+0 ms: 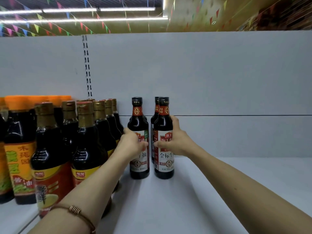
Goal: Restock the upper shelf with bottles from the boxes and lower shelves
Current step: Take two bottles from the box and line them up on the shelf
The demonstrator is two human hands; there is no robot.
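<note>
Two dark soy sauce bottles with white and red labels stand upright on the white upper shelf (219,183). My left hand (130,146) grips the left bottle (138,166) around its middle. My right hand (175,141) grips the right bottle (164,164) the same way. Behind each of them stands another matching bottle (156,115), mostly hidden, close to the shelf's back panel.
Rows of gold-capped dark bottles (86,141) fill the shelf just left of my left forearm, with orange-capped bottles (18,149) further left. The white back panel (202,81) rises behind. The shelf surface stretches bare to the right.
</note>
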